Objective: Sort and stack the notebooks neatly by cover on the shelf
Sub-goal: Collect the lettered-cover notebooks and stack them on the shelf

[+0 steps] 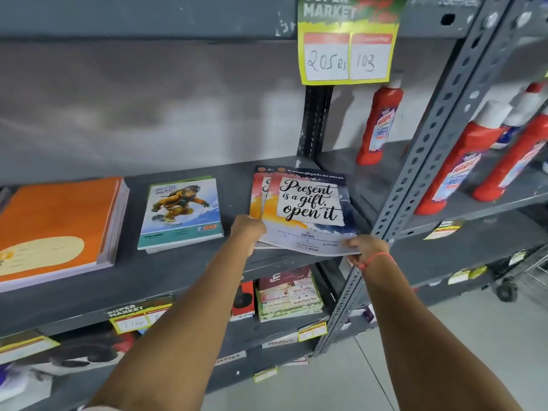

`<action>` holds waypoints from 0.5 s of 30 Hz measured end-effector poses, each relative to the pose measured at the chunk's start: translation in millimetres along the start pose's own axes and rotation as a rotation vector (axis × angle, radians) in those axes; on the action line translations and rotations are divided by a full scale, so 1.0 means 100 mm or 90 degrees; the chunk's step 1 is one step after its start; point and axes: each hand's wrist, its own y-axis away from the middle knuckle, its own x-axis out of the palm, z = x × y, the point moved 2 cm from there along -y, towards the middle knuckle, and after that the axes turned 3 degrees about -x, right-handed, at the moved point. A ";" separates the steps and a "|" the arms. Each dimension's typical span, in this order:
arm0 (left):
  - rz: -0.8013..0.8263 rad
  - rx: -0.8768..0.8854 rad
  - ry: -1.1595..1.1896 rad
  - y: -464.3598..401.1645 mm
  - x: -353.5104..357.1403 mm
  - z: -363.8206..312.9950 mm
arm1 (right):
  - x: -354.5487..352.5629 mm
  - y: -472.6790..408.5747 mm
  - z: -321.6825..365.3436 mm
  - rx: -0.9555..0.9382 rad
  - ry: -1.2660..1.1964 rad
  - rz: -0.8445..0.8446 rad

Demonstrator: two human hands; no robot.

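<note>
Three notebook stacks [178, 213], four red bottles [378, 126]

The shelf [189, 271] is dull grey. On it, one stack [56, 229] has an orange cover with a pale yellow oval. The next notebook [181, 212] shows a snowboarder in orange on white and blue, with a teal band below. The top notebook [308, 212] carries black script on a white patch, over yellow, orange, red and dark blue washes. The bottles [378, 126] are red with white caps. The price tag [347, 46] is yellow-green with white boxes. A red thread circles the right wrist [375, 258].
</note>
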 end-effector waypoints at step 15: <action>-0.120 0.137 0.188 0.29 -1.33 0.06 | 1.01 0.85 0.42 -0.198 -0.108 -0.005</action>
